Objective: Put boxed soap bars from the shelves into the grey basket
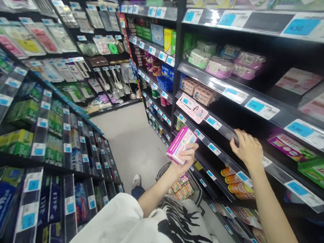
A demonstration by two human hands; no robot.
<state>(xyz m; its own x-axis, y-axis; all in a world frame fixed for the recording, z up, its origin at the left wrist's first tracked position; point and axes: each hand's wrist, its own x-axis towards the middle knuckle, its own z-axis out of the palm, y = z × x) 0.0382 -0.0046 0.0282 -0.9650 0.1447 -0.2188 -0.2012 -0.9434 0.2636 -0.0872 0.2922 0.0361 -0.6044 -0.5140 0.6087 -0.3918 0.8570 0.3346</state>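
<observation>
In my left hand [186,158] is a pink-purple and white box [180,145], held out in front of the middle shelves. My fingers wrap over its right side and the print is too small to read. To the right, my right hand [247,148] bends its fingers over the front of a shelf edge [224,132]. Behind that edge, orange-pink boxes [200,91] stand at the left, and a purple pack [289,147] and a green pack [319,173] lie at the right. Below my left hand, a basket [200,196] contains several small orange and green packs [183,187].
A slanted shelf of boxed goods [19,141] runs along the left side. Kitchen tools [116,83] hang on the far rack. Grey floor [122,130] lies between the shelves, with my shoe [136,181] on it. Soap boxes [220,66] sit on the right upper shelf.
</observation>
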